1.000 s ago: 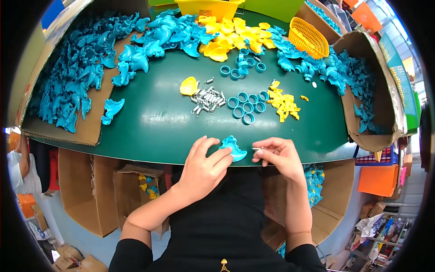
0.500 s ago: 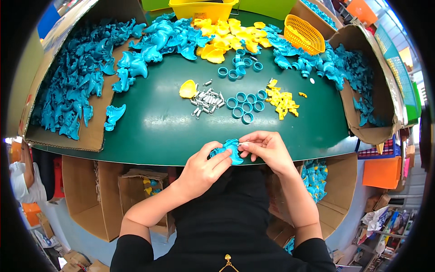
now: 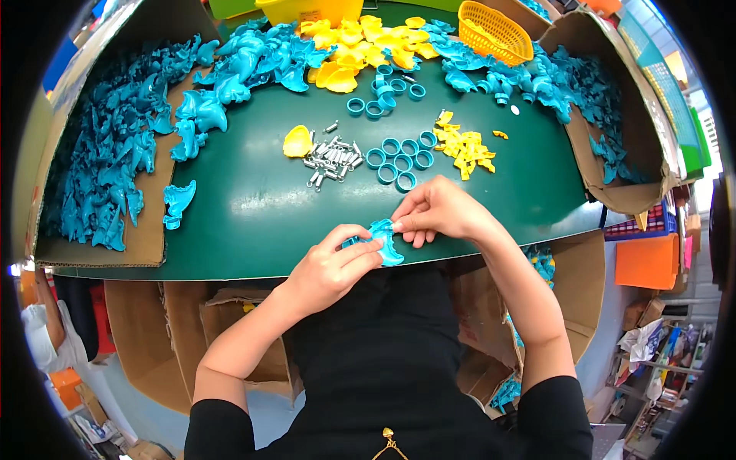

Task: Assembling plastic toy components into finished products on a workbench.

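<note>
A blue plastic toy part sits between both hands at the near edge of the green table. My left hand grips it from below and the left. My right hand pinches its upper right side with the fingertips. Just beyond the hands lie blue plastic rings, small metal pins, a single yellow shell piece and a cluster of small yellow parts.
Heaps of blue parts fill a cardboard tray on the left and a box on the right. Yellow shells and an orange basket stand at the back. A lone blue part lies left. Cardboard boxes sit under the table.
My right hand has moved left onto the blue part, which both hands now hold together. Both hands sit slightly farther right along the table edge.
</note>
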Available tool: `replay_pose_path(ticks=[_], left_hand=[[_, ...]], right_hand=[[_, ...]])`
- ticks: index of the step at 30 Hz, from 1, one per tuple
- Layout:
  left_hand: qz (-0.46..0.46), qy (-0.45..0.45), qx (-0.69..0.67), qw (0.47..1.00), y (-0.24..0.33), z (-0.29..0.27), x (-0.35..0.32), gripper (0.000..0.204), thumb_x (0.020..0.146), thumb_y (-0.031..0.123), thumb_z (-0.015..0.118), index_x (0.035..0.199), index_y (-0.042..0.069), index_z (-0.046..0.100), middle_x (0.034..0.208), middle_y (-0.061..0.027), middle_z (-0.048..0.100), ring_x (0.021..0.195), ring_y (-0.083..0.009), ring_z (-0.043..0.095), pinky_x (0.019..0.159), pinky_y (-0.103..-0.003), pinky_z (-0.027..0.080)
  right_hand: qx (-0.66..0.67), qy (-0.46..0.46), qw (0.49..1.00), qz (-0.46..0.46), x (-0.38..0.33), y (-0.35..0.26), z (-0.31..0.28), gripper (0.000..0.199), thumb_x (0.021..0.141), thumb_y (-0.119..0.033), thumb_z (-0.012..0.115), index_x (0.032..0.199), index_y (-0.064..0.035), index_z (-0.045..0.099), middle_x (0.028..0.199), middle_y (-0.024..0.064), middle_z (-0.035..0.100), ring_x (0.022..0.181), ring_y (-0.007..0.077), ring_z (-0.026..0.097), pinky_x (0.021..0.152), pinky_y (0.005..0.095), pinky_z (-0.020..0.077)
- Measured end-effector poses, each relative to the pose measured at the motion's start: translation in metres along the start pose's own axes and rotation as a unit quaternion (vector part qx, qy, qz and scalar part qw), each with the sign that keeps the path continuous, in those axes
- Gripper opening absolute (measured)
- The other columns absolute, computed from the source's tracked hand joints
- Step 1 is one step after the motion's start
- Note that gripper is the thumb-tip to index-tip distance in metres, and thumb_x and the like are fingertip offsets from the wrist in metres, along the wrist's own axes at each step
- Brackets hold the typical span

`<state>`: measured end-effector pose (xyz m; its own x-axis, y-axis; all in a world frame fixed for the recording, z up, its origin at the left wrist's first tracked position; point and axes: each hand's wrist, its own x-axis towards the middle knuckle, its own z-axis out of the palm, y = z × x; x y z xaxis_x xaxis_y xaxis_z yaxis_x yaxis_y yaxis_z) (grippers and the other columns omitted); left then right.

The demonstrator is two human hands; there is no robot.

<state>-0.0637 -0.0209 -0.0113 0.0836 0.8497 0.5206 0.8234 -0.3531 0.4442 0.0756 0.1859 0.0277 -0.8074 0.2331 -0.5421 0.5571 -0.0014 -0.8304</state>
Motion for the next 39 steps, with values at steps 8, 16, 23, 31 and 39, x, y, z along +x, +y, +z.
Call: replay_pose_path(ticks=[8, 16, 23, 31, 39], left_hand=[[-0.025, 0.039, -0.004, 0.999, 0.012, 0.007, 0.003, 0.025, 0.07, 0.003, 0.082, 0.091, 0.005, 0.07, 0.1, -0.0054, 0.074, 0.096, -0.0267, 0.065, 0.075, -0.034, 0.057], [-0.056, -0.024, 0.094, 0.994, 0.039, 0.024, 0.036, 0.019, 0.074, 0.006, 0.079, 0.09, 0.005, 0.068, 0.095, -0.0046, 0.068, 0.093, -0.0252, 0.064, 0.069, -0.035, 0.057], [-0.014, 0.002, 0.109, 0.994, 0.031, 0.028, 0.042, 0.014, 0.074, 0.005, 0.071, 0.087, 0.004, 0.066, 0.09, -0.0054, 0.063, 0.102, -0.0262, 0.064, 0.072, -0.032, 0.058], [-0.036, -0.022, 0.085, 0.996, 0.035, 0.028, 0.04, 0.02, 0.075, 0.003, 0.077, 0.093, 0.005, 0.067, 0.096, -0.0066, 0.067, 0.1, -0.0289, 0.064, 0.076, -0.038, 0.057], [-0.004, -0.091, 0.077, 0.993, 0.028, 0.013, 0.06, 0.016, 0.076, 0.004, 0.074, 0.089, 0.004, 0.066, 0.091, -0.0065, 0.065, 0.096, -0.0272, 0.064, 0.075, -0.037, 0.057]], right_hand=[[-0.102, 0.339, 0.923, -0.15, -0.026, 0.035, 0.007, 0.017, 0.086, -0.011, 0.077, 0.095, 0.0, 0.067, 0.067, 0.0044, 0.067, 0.055, 0.01, 0.062, 0.049, 0.0254, 0.0472], [-0.269, 0.534, 0.781, -0.183, -0.025, 0.051, -0.009, 0.02, 0.084, -0.005, 0.073, 0.101, -0.0033, 0.065, 0.082, 0.0072, 0.068, 0.061, 0.0179, 0.056, 0.059, 0.0324, 0.0455], [-0.382, 0.488, 0.749, -0.235, -0.044, 0.066, 0.005, 0.028, 0.087, 0.002, 0.064, 0.114, -0.0044, 0.069, 0.085, 0.008, 0.056, 0.069, 0.017, 0.056, 0.066, 0.0305, 0.048], [-0.263, 0.44, 0.842, -0.168, -0.06, 0.064, -0.022, 0.034, 0.081, 0.005, 0.066, 0.114, 0.0002, 0.069, 0.072, 0.0043, 0.058, 0.06, 0.0113, 0.053, 0.059, 0.0269, 0.0457], [-0.179, 0.412, 0.89, -0.075, -0.066, 0.048, -0.022, 0.016, 0.071, -0.002, 0.072, 0.078, -0.0001, 0.058, 0.064, 0.0, 0.058, 0.06, 0.0035, 0.052, 0.057, 0.0225, 0.0435]])
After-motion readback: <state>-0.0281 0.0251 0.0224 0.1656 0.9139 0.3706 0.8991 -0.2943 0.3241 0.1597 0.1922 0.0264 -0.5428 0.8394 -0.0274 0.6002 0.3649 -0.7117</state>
